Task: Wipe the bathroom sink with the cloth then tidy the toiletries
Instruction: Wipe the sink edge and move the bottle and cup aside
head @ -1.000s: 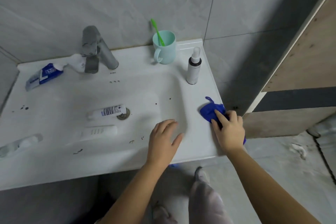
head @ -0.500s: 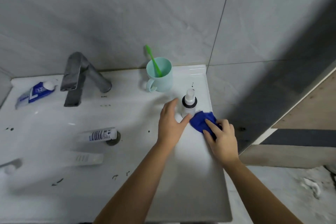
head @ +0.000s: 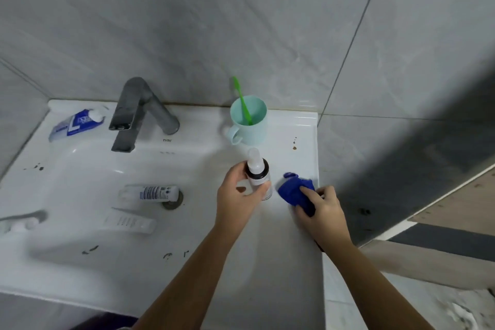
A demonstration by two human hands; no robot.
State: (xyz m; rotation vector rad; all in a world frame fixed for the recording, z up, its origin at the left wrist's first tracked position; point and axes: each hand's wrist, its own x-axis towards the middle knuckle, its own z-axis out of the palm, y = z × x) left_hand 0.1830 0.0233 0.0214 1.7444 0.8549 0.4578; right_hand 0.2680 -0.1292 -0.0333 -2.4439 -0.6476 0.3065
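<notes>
- Bathroom sink (head: 308,126), right ledge: my left hand (head: 238,193), flat beside the spray bottle (head: 257,171) moments earlier, had curled round it.
- My right hand (head: 321,209) gripped the blue cloth (head: 293,191) alongside.

With the drain (head: 172,203) as dial centre and 12 o'clock toward the wall, the faucet (head: 150,112) stands at 12 on the back ledge of the sink (head: 292,262). A toothpaste tube (head: 72,126) lies on that ledge at 10. The mug (head: 251,134) sits at 1, with a toothbrush (head: 242,102) in it. The spray bottle (head: 257,174) is at 2, in the left hand (head: 235,195). The cloth (head: 293,193) lies beside it at 3, under the right hand (head: 325,211). In the basin, the first tube (head: 152,193) touches the drain and points toward 9; the second tube (head: 128,222) lies at 8.
</notes>
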